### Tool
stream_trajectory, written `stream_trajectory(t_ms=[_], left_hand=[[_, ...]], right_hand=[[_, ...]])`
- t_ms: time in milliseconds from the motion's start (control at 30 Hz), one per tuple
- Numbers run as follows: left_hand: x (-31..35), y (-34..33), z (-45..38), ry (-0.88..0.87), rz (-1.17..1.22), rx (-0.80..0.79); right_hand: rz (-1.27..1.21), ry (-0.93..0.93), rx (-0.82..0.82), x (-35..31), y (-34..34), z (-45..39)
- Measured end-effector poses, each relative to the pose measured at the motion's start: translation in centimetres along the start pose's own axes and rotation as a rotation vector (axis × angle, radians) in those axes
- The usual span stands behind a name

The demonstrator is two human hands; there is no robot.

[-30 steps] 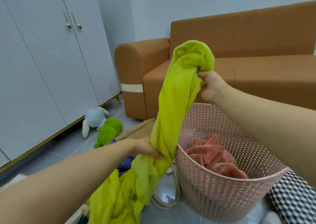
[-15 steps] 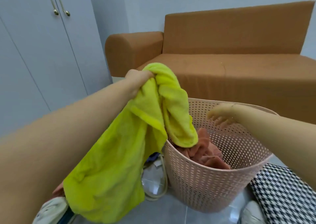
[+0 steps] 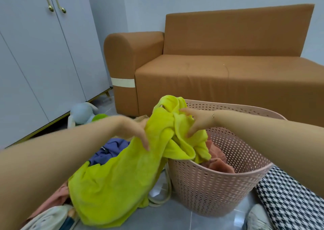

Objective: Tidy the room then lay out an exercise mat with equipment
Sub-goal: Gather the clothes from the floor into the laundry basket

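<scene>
both your arms reach forward: your left hand (image 3: pixel 138 133) grips the yellow-green towel (image 3: pixel 122 173) with curled fingers; your right hand (image 3: pixel 196 122) pinches its bunched top over the pink basket (image 3: pixel 219 191) rim.

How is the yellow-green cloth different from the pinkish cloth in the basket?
The yellow-green cloth is bright and big; the pinkish cloth is dull, with only a small part showing. The yellow-green cloth hangs half over the rim of the basket, while the pinkish cloth lies wholly inside. The left hand and right hand are on the yellow-green cloth; neither touches the pinkish cloth. Both are crumpled.
</scene>
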State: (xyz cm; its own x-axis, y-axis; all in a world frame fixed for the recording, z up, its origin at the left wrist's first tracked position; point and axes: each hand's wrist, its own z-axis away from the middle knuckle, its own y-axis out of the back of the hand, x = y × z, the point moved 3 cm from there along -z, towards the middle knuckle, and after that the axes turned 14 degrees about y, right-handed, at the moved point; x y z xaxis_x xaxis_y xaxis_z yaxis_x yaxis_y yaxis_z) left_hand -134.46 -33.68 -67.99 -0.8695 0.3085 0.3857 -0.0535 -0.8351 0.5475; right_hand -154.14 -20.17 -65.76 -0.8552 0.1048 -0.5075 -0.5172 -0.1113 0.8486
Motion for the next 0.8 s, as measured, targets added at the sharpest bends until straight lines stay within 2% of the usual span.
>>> stream_trajectory(t_ms=[67, 100, 200, 267, 367, 433, 500, 600, 633, 700, 733, 767, 800], left_hand=[[-1.3, -2.0, -1.8, 0.017, 0.000, 0.009], [-1.4, -2.7, -2.5, -0.018, 0.016, 0.068], [-0.4, -3.1, -3.4, -0.176, 0.069, 0.341], [0.0, -1.9, -2.7, -0.195, 0.033, 0.473], [-0.2, 1.5, -0.6, -0.126, -0.040, 0.797], [0.4, 2.9, 1.6, -0.156, 0.158, 0.935], [2.4, 3.0, 3.8, -0.270, 0.347, 0.978], [6.8, 1.9, 6.2, -0.395, 0.533, 0.896], [8.3, 1.3, 6.5, -0.422, 0.596, 0.793], [10.6, 0.2, 6.6, -0.417, 0.661, 0.491], [11.3, -0.4, 6.5, -0.399, 0.620, 0.346], [11.5, -0.7, 6.2, -0.380, 0.527, 0.267], [11.2, -0.7, 5.7, -0.356, 0.400, 0.263]], right_hand=[[0.021, 0.005, -0.080, -0.4, -1.7, -1.6], [0.032, 0.014, -0.099, -0.9, -2.6, -2.4], [0.152, 0.096, -0.077, -2.1, -4.2, -4.0], [0.178, 0.082, -0.067, -2.1, -4.4, -4.4], [0.139, -0.014, -0.084, -1.5, -4.0, -3.6], [0.088, -0.060, -0.080, -1.2, -3.3, -2.3], [0.051, -0.103, -0.101, -0.6, -2.2, -0.9], [0.109, -0.204, -0.079, 0.8, 0.3, 1.4], [0.184, -0.258, -0.088, 1.5, 1.0, 2.4], [0.349, -0.384, -0.196, 2.9, 1.1, 4.1], [0.399, -0.445, -0.281, 3.5, 0.7, 5.0], [0.404, -0.499, -0.377, 4.1, -0.1, 5.7], [0.398, -0.531, -0.476, 4.9, -1.1, 6.2]])
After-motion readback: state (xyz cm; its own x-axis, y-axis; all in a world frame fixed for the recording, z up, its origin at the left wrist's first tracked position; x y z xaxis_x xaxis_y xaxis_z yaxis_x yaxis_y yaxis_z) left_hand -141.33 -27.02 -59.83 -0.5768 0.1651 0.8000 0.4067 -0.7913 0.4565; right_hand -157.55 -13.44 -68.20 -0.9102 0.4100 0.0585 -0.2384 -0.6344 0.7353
